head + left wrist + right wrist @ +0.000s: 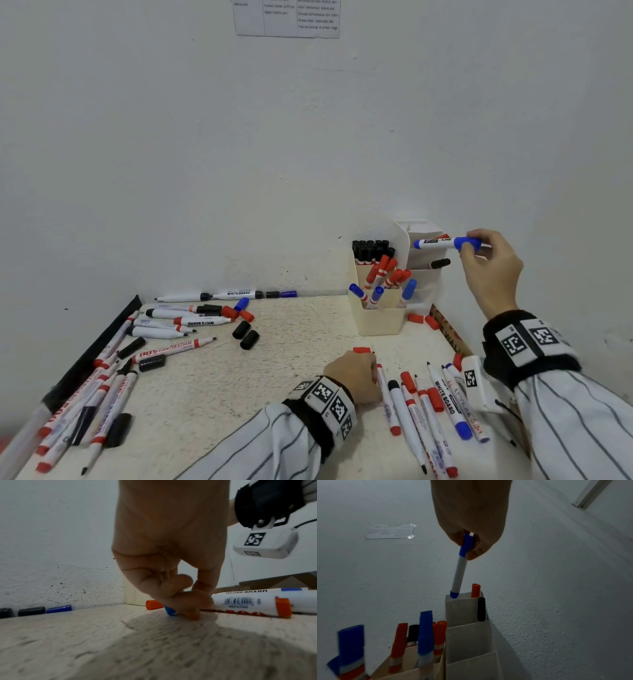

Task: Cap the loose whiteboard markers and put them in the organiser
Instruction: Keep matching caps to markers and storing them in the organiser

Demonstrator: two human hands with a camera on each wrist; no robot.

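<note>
My right hand [472, 247] pinches a capped blue marker [440, 242] by its cap, held level above the organiser [378, 323]. In the right wrist view the blue marker [459, 573] has its tail end at the rim of the tallest rear compartment [462, 608], gripped by my right hand [471, 546]. My left hand [356, 371] rests on the table with curled fingers. In the left wrist view the left hand [188, 609] has its fingertips curled on a small blue cap [169, 611], beside a red-ended marker [248, 601]. A loose red cap [361, 350] lies just beyond the knuckles.
Uncapped markers [442, 407] and red caps lie at the front right. More markers [171, 323] and black caps [246, 335] are spread over the left half. The organiser holds black, red and blue capped markers [380, 274]. The wall runs close behind.
</note>
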